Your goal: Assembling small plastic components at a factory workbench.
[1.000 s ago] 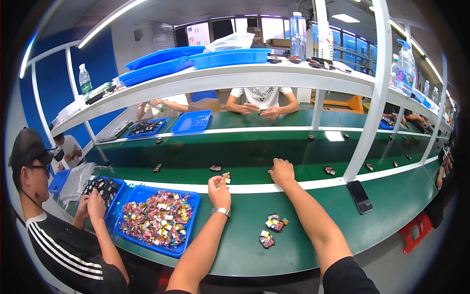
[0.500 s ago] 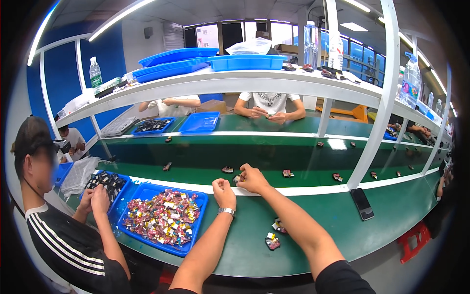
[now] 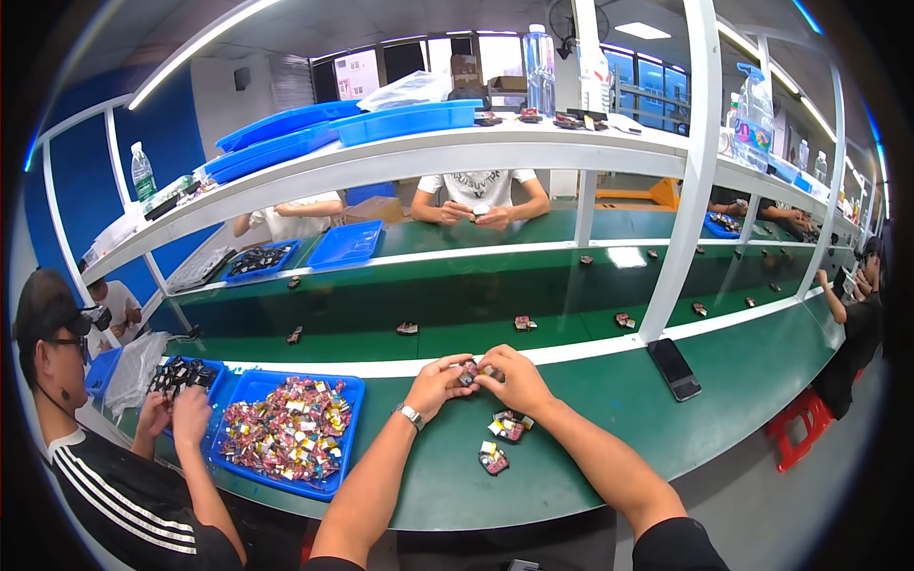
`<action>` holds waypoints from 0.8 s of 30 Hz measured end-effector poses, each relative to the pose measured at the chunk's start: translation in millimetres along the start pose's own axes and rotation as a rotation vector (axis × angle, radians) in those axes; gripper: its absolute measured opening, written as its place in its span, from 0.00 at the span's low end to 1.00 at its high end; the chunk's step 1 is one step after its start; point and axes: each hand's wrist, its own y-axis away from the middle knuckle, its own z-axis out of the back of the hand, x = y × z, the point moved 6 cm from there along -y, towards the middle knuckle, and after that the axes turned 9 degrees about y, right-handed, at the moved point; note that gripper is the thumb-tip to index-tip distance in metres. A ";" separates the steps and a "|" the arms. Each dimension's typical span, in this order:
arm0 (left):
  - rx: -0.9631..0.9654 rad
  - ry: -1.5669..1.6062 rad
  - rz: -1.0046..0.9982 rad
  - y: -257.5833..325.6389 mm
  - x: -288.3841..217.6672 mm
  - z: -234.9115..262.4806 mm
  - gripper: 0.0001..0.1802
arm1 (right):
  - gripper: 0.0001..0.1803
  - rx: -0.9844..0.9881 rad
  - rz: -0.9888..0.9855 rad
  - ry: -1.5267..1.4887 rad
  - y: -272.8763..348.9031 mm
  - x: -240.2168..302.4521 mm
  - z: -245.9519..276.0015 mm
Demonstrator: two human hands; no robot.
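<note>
Small part (image 3: 469, 372) pinched between left hand (image 3: 437, 384) and right hand (image 3: 515, 379), fingers curled, wrists rested on green table (image 3: 609, 409).

A small dark part with a pale, foil-like patch (image 3: 473, 370) sits pinched between the fingertips of the left hand (image 3: 440, 383) and the right hand (image 3: 515, 378), held just above the green table top, close to its white front stripe. It is mostly hidden by the fingers, so its exact shape cannot be told. Two more small parts of the same kind lie on the green surface just below the right hand: one (image 3: 508, 425) close under the wrist, dark with red and yellow bits, and another (image 3: 492, 460) a little nearer the table edge, lying flat.
</note>
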 end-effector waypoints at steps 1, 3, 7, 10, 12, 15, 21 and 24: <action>-0.010 0.062 0.013 2.2 -2.3 -4.4 0.18 | 0.12 0.007 -0.016 0.022 1.9 -3.0 -0.8; -0.023 0.122 0.028 3.4 -2.0 -6.9 0.19 | 0.09 -0.005 -0.050 -0.018 5.0 -7.1 -0.9; 0.001 0.013 0.015 4.4 -3.3 -2.6 0.18 | 0.08 0.007 0.051 0.023 6.3 -4.2 -2.9; 0.030 -0.069 0.013 2.2 -0.8 0.8 0.16 | 0.06 0.012 0.105 0.063 7.8 -0.4 -5.6; 0.023 -0.083 0.042 2.2 1.7 0.0 0.15 | 0.05 0.007 0.140 0.119 9.3 1.8 -6.0; 0.002 -0.034 0.029 3.5 1.8 -5.2 0.17 | 0.05 0.008 0.178 0.225 10.0 4.8 -6.3; 0.029 0.116 0.026 3.1 8.0 -9.5 0.21 | 0.05 -0.057 0.284 0.234 10.2 14.3 -5.4; 0.066 0.106 0.000 4.1 3.9 -13.7 0.19 | 0.09 -0.090 0.190 0.202 8.1 14.0 -1.4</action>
